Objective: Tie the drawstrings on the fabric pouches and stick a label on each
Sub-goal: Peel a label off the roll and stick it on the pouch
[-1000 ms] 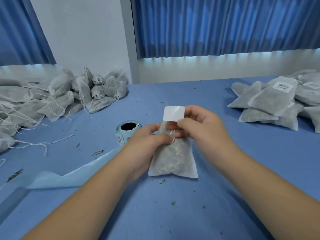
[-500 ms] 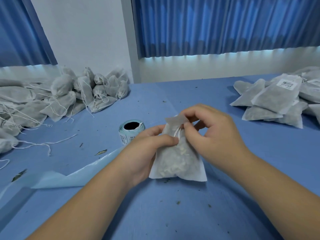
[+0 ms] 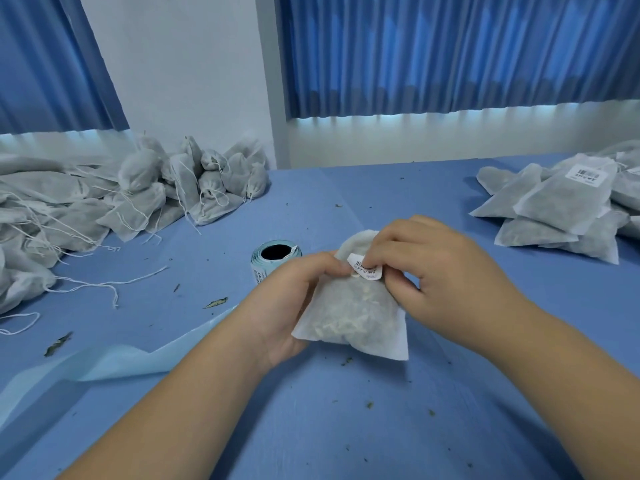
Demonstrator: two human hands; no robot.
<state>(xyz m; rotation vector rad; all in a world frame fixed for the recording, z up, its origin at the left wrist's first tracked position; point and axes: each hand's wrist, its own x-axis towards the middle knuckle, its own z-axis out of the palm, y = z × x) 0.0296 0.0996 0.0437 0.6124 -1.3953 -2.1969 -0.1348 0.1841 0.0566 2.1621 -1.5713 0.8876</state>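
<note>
Pouch [image 3: 353,317] in left hand [image 3: 294,299], right hand [image 3: 443,271] pinching label [image 3: 363,270].

two hands [image 3: 287,306] [image 3: 446,275], two pouch heaps [image 3: 138,206] [image 3: 561,209]; one roll [image 3: 273,259]

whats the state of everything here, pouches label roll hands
pouch: filled, held by both hands
label: printed side up at the pouch's top; whether fully stuck, cannot tell
left hand: grips the pouch's left side
right hand: pinches the label
label roll: standing on end
left pile: heaped pouches, strings trailing, no labels showing
right stack: flat pouches, top one labelled
backing strip: lying loose
</note>
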